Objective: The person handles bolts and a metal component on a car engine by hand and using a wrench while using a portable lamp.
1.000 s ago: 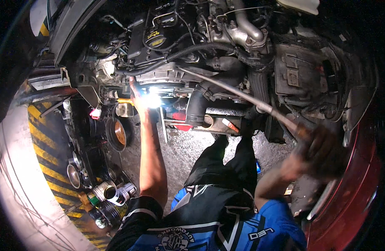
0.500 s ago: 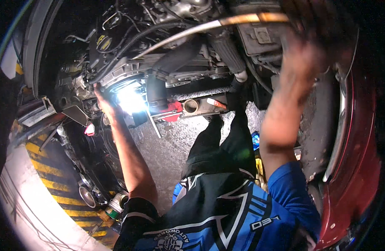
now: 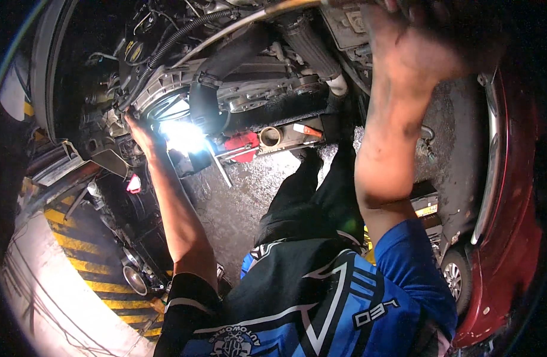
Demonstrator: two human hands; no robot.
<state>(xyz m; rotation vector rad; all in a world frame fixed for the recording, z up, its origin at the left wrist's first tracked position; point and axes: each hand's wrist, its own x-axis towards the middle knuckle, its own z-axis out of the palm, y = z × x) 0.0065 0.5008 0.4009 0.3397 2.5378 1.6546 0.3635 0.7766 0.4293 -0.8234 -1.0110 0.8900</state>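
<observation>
My left hand [image 3: 141, 135] reaches into the engine bay at the left, beside a glaring work light [image 3: 184, 137]. Its fingers are partly hidden, and the glare hides whether they grip the light or anything else. My right hand [image 3: 413, 50] is raised at the upper right, in shadow and cut off by the top of the picture. What its fingers do is too dark to make out. Close by on its left, a long pale curved strip [image 3: 249, 19] crosses the bay. Thick black hoses [image 3: 205, 104] run between the two arms.
A red cloth [image 3: 242, 147], an open round neck [image 3: 270, 137] and an orange-and-white object [image 3: 308, 130] lie along the front crossbar. A thin metal rod [image 3: 223, 171] juts down near the light. A red car panel [image 3: 508, 238] stands right; yellow-black floor stripes [image 3: 89, 268] show left.
The engine bay sits higher in the picture as the view shifts. My right hand and forearm have moved slightly left in the picture. My left hand stays beside the light.
</observation>
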